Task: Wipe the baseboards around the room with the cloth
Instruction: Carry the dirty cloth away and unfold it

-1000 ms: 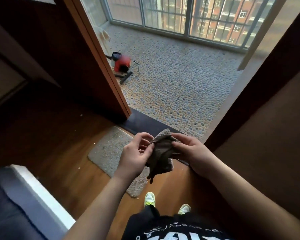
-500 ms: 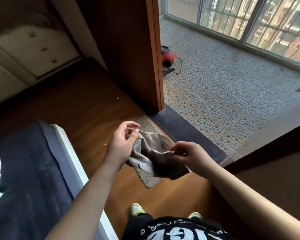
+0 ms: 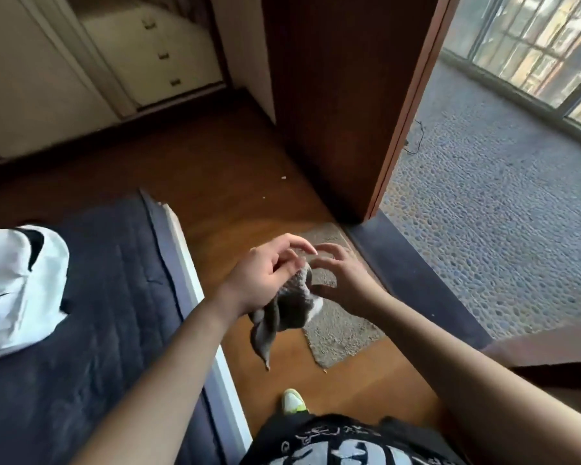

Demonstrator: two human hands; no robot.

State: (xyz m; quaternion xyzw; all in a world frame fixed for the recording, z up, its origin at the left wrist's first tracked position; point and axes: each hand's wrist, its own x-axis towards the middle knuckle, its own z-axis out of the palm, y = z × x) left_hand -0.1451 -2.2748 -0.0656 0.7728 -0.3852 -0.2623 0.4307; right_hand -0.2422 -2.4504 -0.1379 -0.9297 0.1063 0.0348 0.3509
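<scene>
A grey cloth (image 3: pixel 284 312) hangs bunched between my two hands above the wooden floor. My left hand (image 3: pixel 265 276) holds its upper part, with the fingers curled over it. My right hand (image 3: pixel 341 280) faces it from the right, its thumb pressed to the cloth's edge and its fingers spread above. A dark wooden baseboard (image 3: pixel 114 132) runs along the far wall under the white cabinets.
A bed with a dark blue cover (image 3: pixel 91 297) and a white garment (image 3: pixel 17 286) fills the left. A small grey mat (image 3: pixel 342 330) lies below my hands. A brown door panel (image 3: pixel 342 105) stands ahead, with a dark threshold (image 3: pixel 413 280) and a pebbled balcony floor (image 3: pixel 490 196) to the right.
The view has swung left, bringing in the bed and the white cabinets. The cloth, spread between both hands before, is now bunched in my left hand and hangs down.
</scene>
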